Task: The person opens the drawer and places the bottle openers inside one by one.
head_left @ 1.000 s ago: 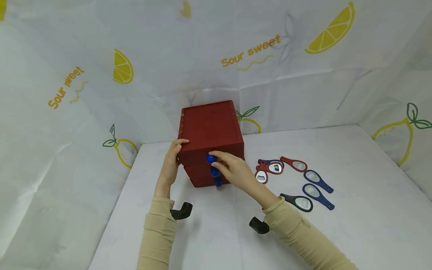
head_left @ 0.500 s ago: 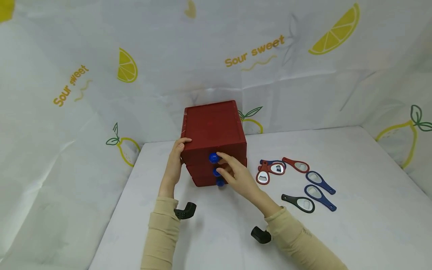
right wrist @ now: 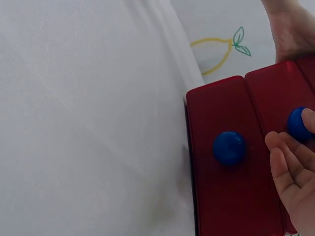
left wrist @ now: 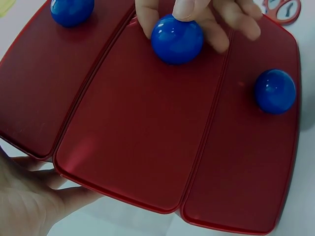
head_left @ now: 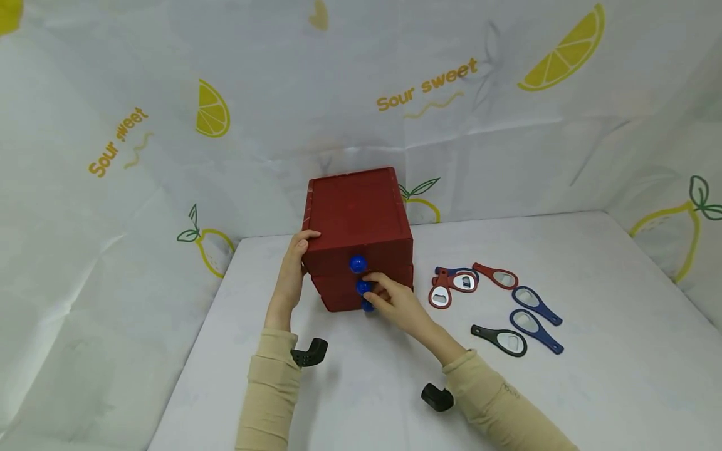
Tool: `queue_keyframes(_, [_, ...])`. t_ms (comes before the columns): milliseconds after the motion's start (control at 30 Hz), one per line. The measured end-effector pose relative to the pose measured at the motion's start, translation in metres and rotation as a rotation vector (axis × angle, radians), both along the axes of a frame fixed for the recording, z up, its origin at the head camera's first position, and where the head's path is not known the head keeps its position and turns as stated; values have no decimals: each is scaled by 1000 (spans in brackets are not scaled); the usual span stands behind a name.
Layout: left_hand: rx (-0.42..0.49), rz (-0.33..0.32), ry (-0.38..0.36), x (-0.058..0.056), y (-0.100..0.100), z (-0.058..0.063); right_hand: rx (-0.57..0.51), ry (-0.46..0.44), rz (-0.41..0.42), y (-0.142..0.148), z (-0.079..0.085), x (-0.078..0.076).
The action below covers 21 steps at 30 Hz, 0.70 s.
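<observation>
A red three-drawer cabinet (head_left: 355,207) stands on the table, its drawers flush at the front. Each drawer has a round blue knob, one above the other. My right hand (head_left: 403,307) pinches the middle knob (left wrist: 176,43) between thumb and fingers. Above that hand the top knob (head_left: 358,264) is free, and the bottom knob (right wrist: 229,148) shows untouched in the right wrist view. At the cabinet's upper left, my left hand (head_left: 289,275) rests along the side with a fingertip over the top edge; the left wrist view shows its other fingers stretched along that side.
Right of the cabinet lie several bottle openers: a group of red and blue ones (head_left: 440,297), a red one (head_left: 496,276), two blue ones (head_left: 536,305) and a black one (head_left: 510,342). A white lemon-print cloth (head_left: 271,75) hangs behind the white table (head_left: 350,388).
My right hand has let go of the top knob and moved down to the middle knob, which it now pinches. My left hand stays at the cabinet's side. The view has shifted slightly.
</observation>
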<state>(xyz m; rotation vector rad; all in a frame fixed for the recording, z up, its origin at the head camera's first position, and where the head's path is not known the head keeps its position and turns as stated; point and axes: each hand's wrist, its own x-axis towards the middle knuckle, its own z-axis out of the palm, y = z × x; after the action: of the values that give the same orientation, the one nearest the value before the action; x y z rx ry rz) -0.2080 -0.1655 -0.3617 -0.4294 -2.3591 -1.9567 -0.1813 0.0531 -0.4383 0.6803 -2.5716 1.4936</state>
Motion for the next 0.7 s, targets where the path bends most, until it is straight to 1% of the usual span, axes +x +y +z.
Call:
queue_keyframes(200, [-4, -5, 8, 0, 1, 0, -48, 2, 11, 1, -5, -4])
queue_keyframes(400, [-7, -13, 16, 1, 0, 1, -71, -25, 14, 3, -6, -2])
queue_keyframes(533, [3, -11, 17, 1, 0, 2, -62, -25, 23, 4, -4, 2])
queue_keyframes(700, [5, -12, 2, 1, 0, 2, -7, -12, 32, 6, 0, 12])
